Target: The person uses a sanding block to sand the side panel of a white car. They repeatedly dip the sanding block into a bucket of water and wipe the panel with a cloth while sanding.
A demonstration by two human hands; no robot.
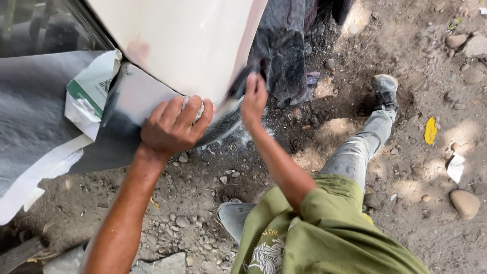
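The left hand (170, 127) lay palm down on the lower edge of a cream-white car body panel (187, 40), its fingers (195, 109) spread and curled slightly over the rim rather than clamped on anything. The panel filled the upper middle of the view, its long axis running from the upper right down toward the lower left, where its bottom edge curved just above the dirt ground (406, 152).

The right hand (252, 99) was raised just to the right of the left one, fingers closed around a dark sanding block (242, 81). The block was a narrow, dark piece held against the right-hand edge of the panel; its long axis ran steeply, top end pointing up and to the right, lower end toward the wrist. Pale dust showed on the ground just under that hand.

To the left of the panel, grey masking paper (35, 116) with white tape edges covered the neighbouring surface, and a folded white and green paper sheet (91, 89) was tucked against it. A dark plastic sheet (284, 50) hung behind the panel's right edge. The person wore a green shirt (329, 233) and grey jeans (355, 149), one shoe (384, 90) planted on the stony ground to the right. A yellow leaf (430, 130) and scattered stones lay well apart from the hands.
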